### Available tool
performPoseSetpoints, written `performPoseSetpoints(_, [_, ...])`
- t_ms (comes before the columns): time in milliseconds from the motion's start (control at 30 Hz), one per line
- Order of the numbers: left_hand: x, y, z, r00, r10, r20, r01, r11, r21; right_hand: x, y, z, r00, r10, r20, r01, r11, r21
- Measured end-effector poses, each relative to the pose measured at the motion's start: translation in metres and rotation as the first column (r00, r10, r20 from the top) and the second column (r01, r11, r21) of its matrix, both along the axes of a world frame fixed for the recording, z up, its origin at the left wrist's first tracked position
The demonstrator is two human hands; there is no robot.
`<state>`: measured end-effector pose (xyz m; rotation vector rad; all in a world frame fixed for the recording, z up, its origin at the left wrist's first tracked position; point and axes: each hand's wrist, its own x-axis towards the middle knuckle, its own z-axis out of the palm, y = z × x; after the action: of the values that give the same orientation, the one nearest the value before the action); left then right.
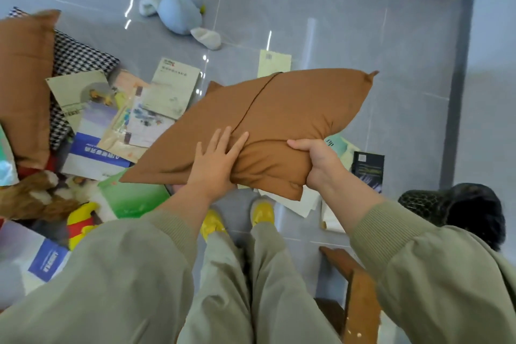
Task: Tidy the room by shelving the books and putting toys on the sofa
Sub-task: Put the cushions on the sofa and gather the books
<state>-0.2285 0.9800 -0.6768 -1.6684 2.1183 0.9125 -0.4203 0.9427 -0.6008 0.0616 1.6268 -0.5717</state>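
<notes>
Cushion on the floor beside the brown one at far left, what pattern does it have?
Black-and-white houndstooth on that cushion, clearest in the head view.

scattered books (92, 148) cluttering floor at left, bare tiles (405, 50) open at right

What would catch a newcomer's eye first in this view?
The brown cushion held up mid-frame: the right hand grips its near corner while the left hand presses flat on its face. Beneath it and to the left, books lie strewn over the grey floor. A blue plush toy lies alone on the tiles further off, near the top.
</notes>
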Motion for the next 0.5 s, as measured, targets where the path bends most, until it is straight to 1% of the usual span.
performPoseSetpoints(100, [-0.009,0.002,0.023,0.996,0.092,0.001,-0.092,0.996,0.007,-0.019,0.008,0.027,0.999,-0.04,0.007,0.04,0.999,0.01])
performPoseSetpoints(167, [-0.017,-0.004,0.038,0.997,0.072,-0.031,-0.073,0.997,-0.029,-0.029,0.012,0.036,0.998,-0.043,-0.042,0.044,0.999,0.012])
performPoseSetpoints(200, [-0.022,-0.008,0.047,0.998,0.042,-0.04,-0.044,0.997,-0.063,-0.034,0.014,0.042,0.994,-0.028,-0.102,0.03,0.999,0.018])
performPoseSetpoints(233, [-0.028,-0.012,0.057,0.999,0.012,-0.044,-0.015,0.996,-0.088,-0.041,0.015,0.047,0.981,-0.009,-0.193,0.015,0.999,0.029])
performPoseSetpoints(267, [-0.034,-0.014,0.067,0.999,-0.013,-0.04,0.009,0.995,-0.103,-0.049,0.016,0.052,0.953,0.014,-0.301,0.001,0.999,0.05])
performPoseSetpoints(300, [-0.04,-0.015,0.075,0.999,-0.028,-0.037,0.024,0.994,-0.111,-0.057,0.016,0.057,0.903,0.082,-0.422,-0.046,0.995,0.094])
performPoseSetpoints(333, [-0.047,-0.013,0.083,0.998,-0.031,-0.045,0.026,0.992,-0.123,-0.067,0.017,0.063,0.805,0.234,-0.545,-0.15,0.969,0.195])
performPoseSetpoints(367, [-0.052,-0.009,0.09,0.997,-0.028,-0.069,0.018,0.99,-0.138,-0.073,0.019,0.07,0.653,0.404,-0.64,-0.27,0.914,0.302])
performPoseSetpoints(400, [-0.057,-0.004,0.095,0.995,-0.024,-0.099,0.009,0.989,-0.146,-0.079,0.024,0.077,0.465,0.496,-0.733,-0.372,0.861,0.346])
performPoseSetpoints(433, [-0.06,0.002,0.098,0.992,-0.025,-0.124,0.006,0.989,-0.147,-0.083,0.031,0.083,0.277,0.486,-0.829,-0.469,0.821,0.325])
performPoseSetpoints(467, [-0.064,0.007,0.099,0.991,-0.034,-0.131,0.015,0.99,-0.14,-0.083,0.038,0.088,0.11,0.392,-0.913,-0.612,0.751,0.248])
performPoseSetpoints(500, [-0.067,0.013,0.102,0.991,-0.048,-0.124,0.031,0.991,-0.132,-0.079,0.047,0.095,0.022,0.346,-0.938,-0.786,0.585,0.198])
